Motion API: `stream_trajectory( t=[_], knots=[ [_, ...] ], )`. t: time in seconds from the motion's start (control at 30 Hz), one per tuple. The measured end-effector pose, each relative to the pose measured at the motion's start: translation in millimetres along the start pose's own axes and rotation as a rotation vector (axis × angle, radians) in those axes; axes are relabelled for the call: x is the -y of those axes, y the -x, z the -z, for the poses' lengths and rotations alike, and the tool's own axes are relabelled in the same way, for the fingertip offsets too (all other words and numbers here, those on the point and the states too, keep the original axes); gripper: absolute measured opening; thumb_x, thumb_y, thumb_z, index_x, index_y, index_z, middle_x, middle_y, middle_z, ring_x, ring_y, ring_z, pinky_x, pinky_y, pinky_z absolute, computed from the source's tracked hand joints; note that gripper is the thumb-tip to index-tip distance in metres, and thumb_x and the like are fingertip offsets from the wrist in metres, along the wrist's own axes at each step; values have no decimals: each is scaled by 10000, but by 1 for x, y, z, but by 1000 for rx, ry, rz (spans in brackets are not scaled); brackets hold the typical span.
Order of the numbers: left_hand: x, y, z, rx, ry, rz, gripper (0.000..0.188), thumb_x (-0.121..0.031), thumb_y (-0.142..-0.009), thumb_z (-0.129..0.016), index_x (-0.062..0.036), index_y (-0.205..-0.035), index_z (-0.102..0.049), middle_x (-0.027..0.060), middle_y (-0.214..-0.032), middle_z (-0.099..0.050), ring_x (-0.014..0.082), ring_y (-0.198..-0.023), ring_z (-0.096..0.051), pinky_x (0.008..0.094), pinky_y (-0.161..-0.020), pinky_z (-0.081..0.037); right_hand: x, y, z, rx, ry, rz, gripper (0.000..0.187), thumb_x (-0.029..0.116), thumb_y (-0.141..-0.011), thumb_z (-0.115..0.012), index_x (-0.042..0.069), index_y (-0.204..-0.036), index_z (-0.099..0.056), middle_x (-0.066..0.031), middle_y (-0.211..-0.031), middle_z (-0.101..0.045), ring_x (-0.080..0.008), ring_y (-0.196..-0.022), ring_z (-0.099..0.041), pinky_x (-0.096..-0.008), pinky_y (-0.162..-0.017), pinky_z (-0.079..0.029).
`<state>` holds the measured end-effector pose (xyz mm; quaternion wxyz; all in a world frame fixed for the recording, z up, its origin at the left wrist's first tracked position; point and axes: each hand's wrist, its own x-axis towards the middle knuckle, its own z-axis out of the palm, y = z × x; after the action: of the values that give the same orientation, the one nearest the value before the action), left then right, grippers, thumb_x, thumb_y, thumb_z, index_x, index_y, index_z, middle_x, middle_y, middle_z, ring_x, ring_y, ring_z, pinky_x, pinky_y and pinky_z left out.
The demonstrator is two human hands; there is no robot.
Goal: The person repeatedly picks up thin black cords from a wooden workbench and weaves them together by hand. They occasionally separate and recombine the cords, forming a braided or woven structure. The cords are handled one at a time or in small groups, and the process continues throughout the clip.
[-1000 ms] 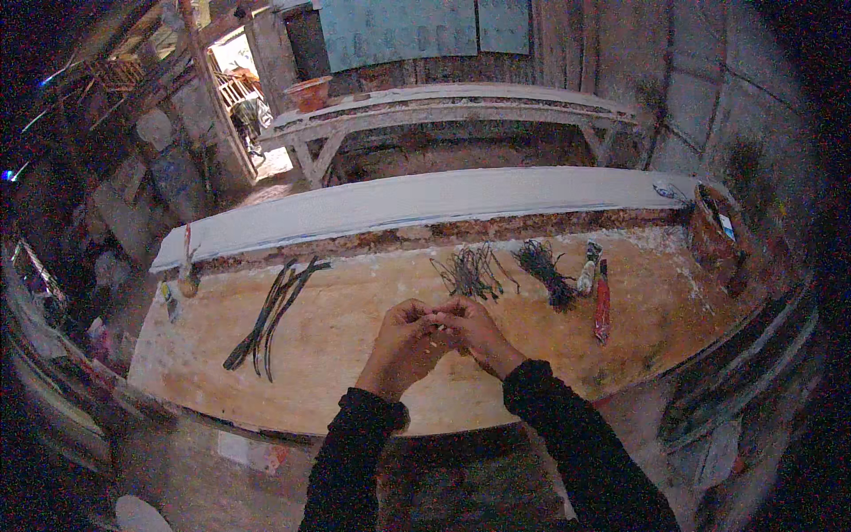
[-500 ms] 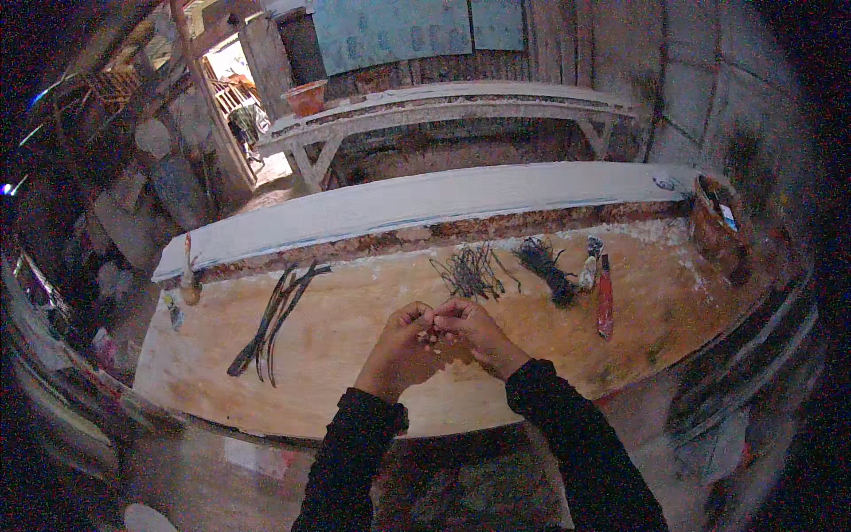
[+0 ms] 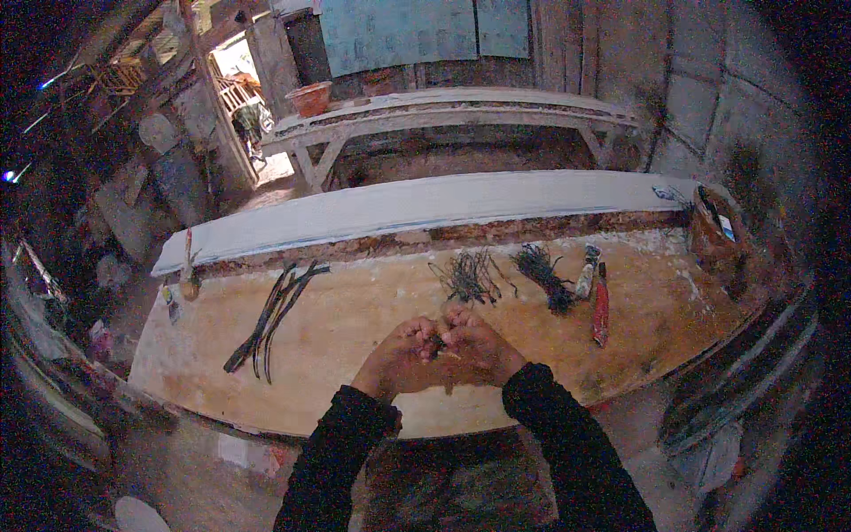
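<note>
My left hand and my right hand meet over the near middle of the wooden board. Both have curled fingers, closed around something small and dark between them that I cannot make out. Beyond them lies a loose tangle of thin dark strands. To its right is a tied bundle of dark strands, followed by a crumpled whitish tube and a red-handled tool. Off to the left, several long dark strips rest on the board.
A long white raised ledge runs along the board's far side. At the right end stands a brown container with things in it. A small pot with a stick stands at the left end. Farther back, a bench carries a reddish bowl.
My fingers have curled in more, and the right hand has turned so its knuckles sit higher. The whole view has shifted slightly; the things on the board lie as before.
</note>
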<state>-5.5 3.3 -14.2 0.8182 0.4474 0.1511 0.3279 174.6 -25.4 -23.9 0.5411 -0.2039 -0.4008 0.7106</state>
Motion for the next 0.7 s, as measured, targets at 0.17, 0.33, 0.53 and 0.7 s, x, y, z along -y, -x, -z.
stream_trajectory(
  t=[0.17, 0.33, 0.53, 0.7],
  knots=[
    [-16, 8, -26, -23, -93, -19, 257, -290, -832, -720, -90, -839, -559, 30, -731, -547, 185, -726, -597, 341, -667, -518, 42, 13, -70, -151, -115, -183, 263, 62, -805, -630, 150, -832, -384, 23, -775, -469, -75, -701, -502, -230, -618, -417],
    [6, -13, -13, -139, 91, -54, 245, -172, -792, -753, -77, -935, -579, 78, -845, -633, 226, -797, -649, 394, -750, -555, 3, 3, 0, -224, -46, -6, 230, 57, -861, -610, 143, -834, -399, 19, -801, -515, -94, -758, -565, -242, -656, -499],
    [-12, -5, -36, -249, -27, -44, 230, -100, -791, -732, -75, -976, -599, 80, -884, -670, 232, -803, -663, 360, -731, -562, 0, -7, -5, -192, -59, -3, 238, 40, -862, -630, 132, -841, -412, -9, -837, -559, -131, -816, -597, -276, -697, -525],
    [-11, -4, -29, -285, 140, -10, 216, -74, -800, -709, -37, -973, -586, 103, -857, -670, 243, -779, -668, 327, -705, -565, -3, -12, -4, -196, -2, -31, 246, 1, -855, -626, 125, -839, -414, -17, -828, -561, -146, -830, -608, -294, -707, -531]
  ],
)
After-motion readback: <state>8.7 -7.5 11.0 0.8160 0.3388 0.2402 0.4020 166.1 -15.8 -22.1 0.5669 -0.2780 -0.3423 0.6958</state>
